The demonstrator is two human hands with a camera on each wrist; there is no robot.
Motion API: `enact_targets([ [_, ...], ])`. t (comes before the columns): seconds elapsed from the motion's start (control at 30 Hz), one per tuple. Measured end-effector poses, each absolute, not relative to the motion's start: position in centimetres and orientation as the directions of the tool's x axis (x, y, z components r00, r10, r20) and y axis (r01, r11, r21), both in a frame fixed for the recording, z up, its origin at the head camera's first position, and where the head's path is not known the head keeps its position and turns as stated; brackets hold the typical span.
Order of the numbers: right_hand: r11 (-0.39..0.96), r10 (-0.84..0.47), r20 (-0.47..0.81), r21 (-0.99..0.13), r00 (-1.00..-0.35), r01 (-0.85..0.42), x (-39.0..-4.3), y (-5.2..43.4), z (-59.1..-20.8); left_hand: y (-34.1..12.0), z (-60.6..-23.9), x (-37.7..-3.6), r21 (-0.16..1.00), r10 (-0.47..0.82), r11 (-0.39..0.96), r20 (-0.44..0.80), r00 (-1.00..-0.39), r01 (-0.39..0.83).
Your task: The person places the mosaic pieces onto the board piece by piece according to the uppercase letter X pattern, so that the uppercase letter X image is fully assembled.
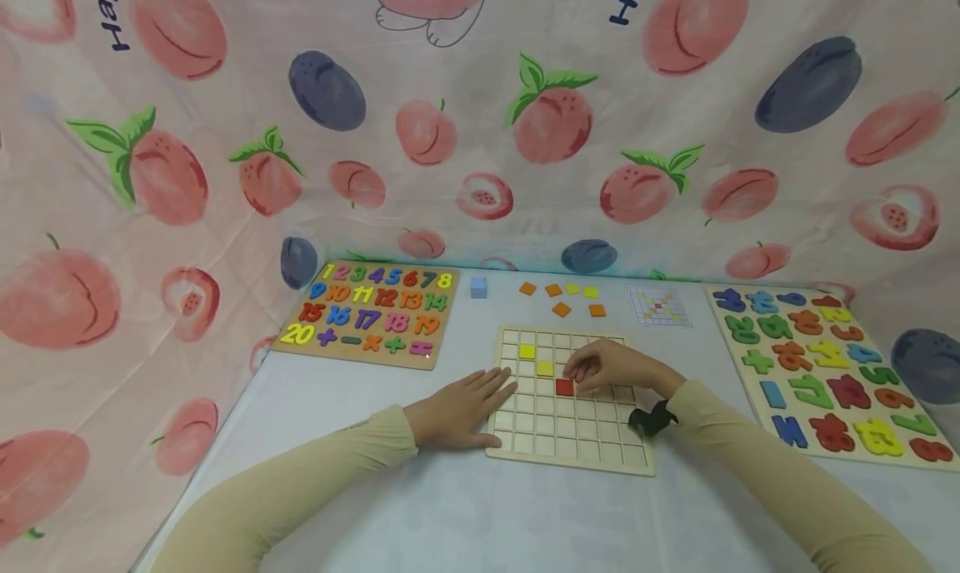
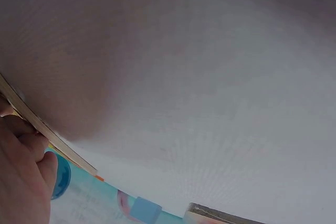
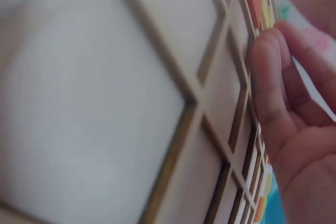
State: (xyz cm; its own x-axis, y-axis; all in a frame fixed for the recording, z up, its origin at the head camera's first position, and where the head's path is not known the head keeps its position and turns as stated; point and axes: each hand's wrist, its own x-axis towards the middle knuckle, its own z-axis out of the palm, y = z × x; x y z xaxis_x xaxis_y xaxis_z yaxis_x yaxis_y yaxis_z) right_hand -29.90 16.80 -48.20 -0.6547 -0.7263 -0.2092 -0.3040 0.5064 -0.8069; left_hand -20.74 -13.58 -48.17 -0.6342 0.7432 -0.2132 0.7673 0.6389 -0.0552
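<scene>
A wooden grid board (image 1: 525, 446) lies on the table between the hands. Two yellow square tiles (image 1: 527, 351) and a red square tile (image 1: 565, 387) sit in its cells along a diagonal. The left hand (image 1: 463, 408) rests flat across the board's left edge, fingers spread. Over the board, beside the red tile, is the right hand (image 1: 618, 366), its fingers loosely bent. In the right wrist view the thumb (image 3: 268, 72) and fingers are close to the grid surface, and no tile shows between them. The left wrist view catches the left hand (image 2: 23, 169) at the board's edge.
Loose orange tiles (image 1: 561, 310) and yellow tiles (image 1: 591, 292) lie behind the board. A blue cube (image 1: 478, 288) and a pattern card (image 1: 658, 306) flank them. Number puzzle boards stand at left (image 1: 390, 359) and right (image 1: 738, 352). A black object (image 1: 651, 421) is at the right wrist.
</scene>
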Motion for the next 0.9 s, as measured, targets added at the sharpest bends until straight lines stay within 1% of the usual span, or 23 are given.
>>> enact_targets([
  [0.17, 0.466, -0.745, -0.215, -0.845, -0.632, -0.263, -30.4, 17.5, -48.1, -13.6, -48.3, -20.8, -0.058, 0.739, 0.642, -0.221, -0.637, 0.765],
  [0.3, 0.435, -0.741, -0.185, -0.865, -0.646, -0.251, -31.0, 18.2, -47.4, -13.6, -48.2, -20.8, -0.061, 0.745, 0.635, -0.214, -0.631, 0.770],
  [0.47, 0.421, -0.707, -0.167, -0.880, -0.687, -0.219, -32.2, 19.2, -46.2, -13.6, -48.3, -20.8, -0.055, 0.747, 0.633, -0.215, -0.629, 0.772],
  [0.6, 0.428, -0.664, -0.154, -0.881, -0.732, -0.203, -33.4, 20.1, -45.4, -13.6, -48.3, -20.8, -0.053, 0.742, 0.640, -0.218, -0.634, 0.767],
  [0.9, 0.507, -0.536, -0.101, -0.832, -0.838, -0.224, -35.7, 21.3, -44.8, -13.7, -48.4, -20.9, -0.048, 0.744, 0.638, -0.220, -0.632, 0.768],
])
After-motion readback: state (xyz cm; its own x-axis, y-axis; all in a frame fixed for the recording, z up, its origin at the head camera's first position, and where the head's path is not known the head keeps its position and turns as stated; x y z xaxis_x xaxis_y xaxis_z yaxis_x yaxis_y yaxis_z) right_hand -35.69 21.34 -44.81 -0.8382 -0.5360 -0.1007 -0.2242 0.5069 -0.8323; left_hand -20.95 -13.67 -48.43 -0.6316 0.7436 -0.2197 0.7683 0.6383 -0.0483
